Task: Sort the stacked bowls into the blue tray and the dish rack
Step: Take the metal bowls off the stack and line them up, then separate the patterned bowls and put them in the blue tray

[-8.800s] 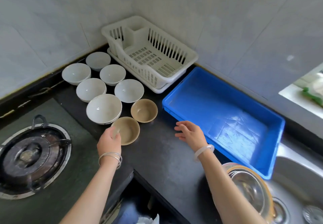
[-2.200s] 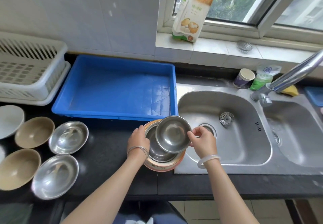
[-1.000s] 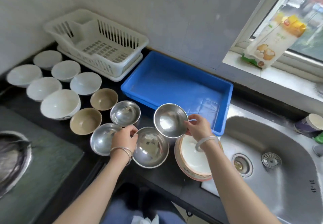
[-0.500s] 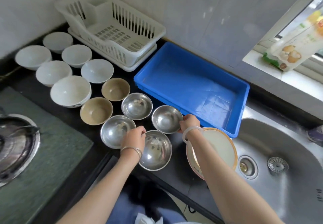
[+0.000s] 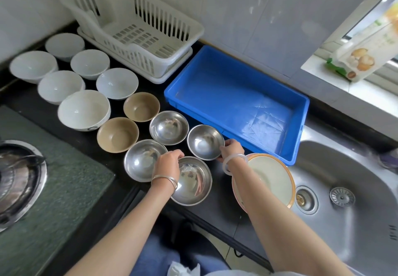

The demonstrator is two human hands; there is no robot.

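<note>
Several steel bowls stand on the black counter. My left hand (image 5: 168,163) grips the rim of the nearest, largest steel bowl (image 5: 192,182). My right hand (image 5: 230,149) holds the right rim of a smaller steel bowl (image 5: 204,142) that rests beside the blue tray (image 5: 237,101). Two more steel bowls (image 5: 169,127) (image 5: 141,160) sit to the left. Two tan bowls (image 5: 141,106) (image 5: 117,134) and several white bowls (image 5: 84,109) lie further left. The white dish rack (image 5: 131,26) holds nothing. An orange-rimmed bowl (image 5: 271,177) sits by the sink, partly behind my right forearm.
A steel sink (image 5: 344,189) with two drains lies to the right. A gas burner (image 5: 17,178) on a glass hob is at the left. A flour packet (image 5: 364,58) stands on the window ledge. The counter edge runs just below the nearest bowl.
My right hand has lowered the smaller steel bowl onto the counter beside the tray. My left hand has stayed on the large steel bowl. The view has shifted slightly.
</note>
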